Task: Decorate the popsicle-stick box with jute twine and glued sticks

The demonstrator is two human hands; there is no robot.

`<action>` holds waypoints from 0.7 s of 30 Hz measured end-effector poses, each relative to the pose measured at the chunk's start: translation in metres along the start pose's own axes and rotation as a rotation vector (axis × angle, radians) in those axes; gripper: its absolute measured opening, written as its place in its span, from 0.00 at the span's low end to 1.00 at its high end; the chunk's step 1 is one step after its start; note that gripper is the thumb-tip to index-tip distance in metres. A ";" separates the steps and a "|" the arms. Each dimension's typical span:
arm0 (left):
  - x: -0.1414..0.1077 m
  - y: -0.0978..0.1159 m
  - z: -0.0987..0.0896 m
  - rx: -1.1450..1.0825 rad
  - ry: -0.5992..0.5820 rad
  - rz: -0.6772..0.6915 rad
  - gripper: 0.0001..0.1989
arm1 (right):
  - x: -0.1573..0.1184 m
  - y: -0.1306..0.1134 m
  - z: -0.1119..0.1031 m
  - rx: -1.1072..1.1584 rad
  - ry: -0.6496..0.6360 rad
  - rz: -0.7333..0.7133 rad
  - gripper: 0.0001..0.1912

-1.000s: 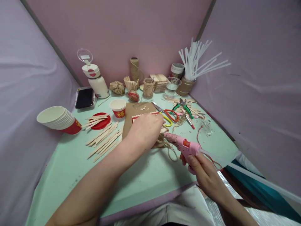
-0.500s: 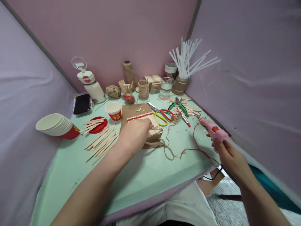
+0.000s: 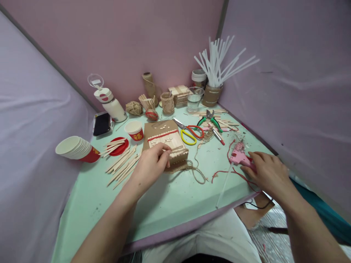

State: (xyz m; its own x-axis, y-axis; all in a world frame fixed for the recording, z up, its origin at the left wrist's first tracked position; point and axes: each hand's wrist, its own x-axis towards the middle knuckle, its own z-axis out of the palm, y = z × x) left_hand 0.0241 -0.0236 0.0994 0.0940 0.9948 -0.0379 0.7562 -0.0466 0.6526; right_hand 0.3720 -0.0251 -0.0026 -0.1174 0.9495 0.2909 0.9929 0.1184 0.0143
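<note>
My left hand (image 3: 153, 160) is closed in a pinch at the left end of a short length of twine (image 3: 178, 148). That twine lies across the lower front of a small craft piece (image 3: 161, 141) covered in pale wooden sticks, with a red cord band along its top. A brown cardboard sheet (image 3: 149, 128) is under the piece. On the right, a pink hot glue gun (image 3: 239, 157) lies on its side on the table, a clear glue stick (image 3: 225, 186) jutting from its back. My right hand (image 3: 270, 171) has its fingers and thumb around the handle end.
Scissors (image 3: 189, 132), green-handled pliers (image 3: 210, 119) and loose twine (image 3: 199, 175) lie beside the piece. Wooden sticks (image 3: 123, 166), a red lid (image 3: 118, 147) and paper cups (image 3: 78, 148) are at left. Glue sticks stand in a brown holder (image 3: 212, 95) at the back right.
My right hand has brought the glue gun down from the air onto the table, turned on its side. My left hand has drawn back slightly left, uncovering more of the stick-covered front.
</note>
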 end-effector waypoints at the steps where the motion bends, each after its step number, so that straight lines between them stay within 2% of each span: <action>1: 0.000 0.000 0.001 -0.037 -0.015 -0.018 0.12 | 0.003 -0.005 -0.008 0.027 0.018 -0.006 0.21; 4: -0.002 0.001 0.003 -0.079 -0.033 -0.037 0.11 | 0.020 -0.033 -0.034 0.270 0.126 -0.137 0.20; 6: -0.004 0.002 0.003 -0.045 -0.019 -0.032 0.11 | 0.034 -0.060 -0.047 0.475 0.123 -0.244 0.20; 8: -0.005 0.002 0.004 0.015 0.005 -0.021 0.11 | 0.047 -0.089 -0.051 0.651 0.075 -0.357 0.18; 11: -0.007 0.002 0.004 0.101 0.029 0.005 0.10 | 0.063 -0.121 -0.043 0.836 0.037 -0.467 0.15; 16: -0.007 -0.004 0.007 0.248 0.057 0.037 0.10 | 0.075 -0.137 -0.023 0.925 0.011 -0.544 0.10; 21: -0.006 -0.010 0.009 0.392 0.071 0.079 0.11 | 0.075 -0.139 -0.020 0.895 -0.001 -0.548 0.08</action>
State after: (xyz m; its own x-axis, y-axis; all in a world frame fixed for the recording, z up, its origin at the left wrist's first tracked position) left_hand 0.0217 -0.0303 0.0856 0.1269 0.9900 0.0620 0.9395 -0.1400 0.3127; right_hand 0.2254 0.0232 0.0367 -0.5468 0.7013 0.4574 0.4259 0.7033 -0.5692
